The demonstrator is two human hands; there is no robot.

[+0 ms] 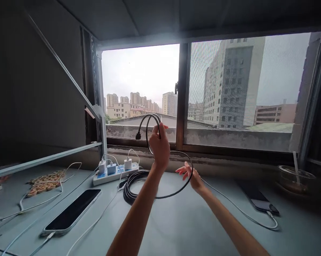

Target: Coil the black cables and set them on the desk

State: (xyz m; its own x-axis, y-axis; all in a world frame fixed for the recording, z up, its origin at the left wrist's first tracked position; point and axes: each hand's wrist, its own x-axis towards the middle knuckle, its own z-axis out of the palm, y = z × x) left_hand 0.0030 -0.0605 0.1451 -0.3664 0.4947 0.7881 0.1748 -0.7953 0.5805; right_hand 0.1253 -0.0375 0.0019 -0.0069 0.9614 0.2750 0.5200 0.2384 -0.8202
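My left hand point(159, 146) is raised in front of the window and grips a black cable point(173, 193) near its plug end; the plug point(138, 135) hangs to the left of the hand. The cable loops down and round to my right hand point(191, 175), whose fingers are spread with the cable running across them. The remaining cable lies as a coil point(132, 183) on the grey table point(176, 227) below the left hand.
A white power strip point(115, 173) with several chargers sits by the window sill. A phone point(72, 212) lies at the left with white cables, another phone point(258, 199) at the right on a white cable. A glass cup point(295, 179) stands far right. Wooden coaster point(44, 182) at left.
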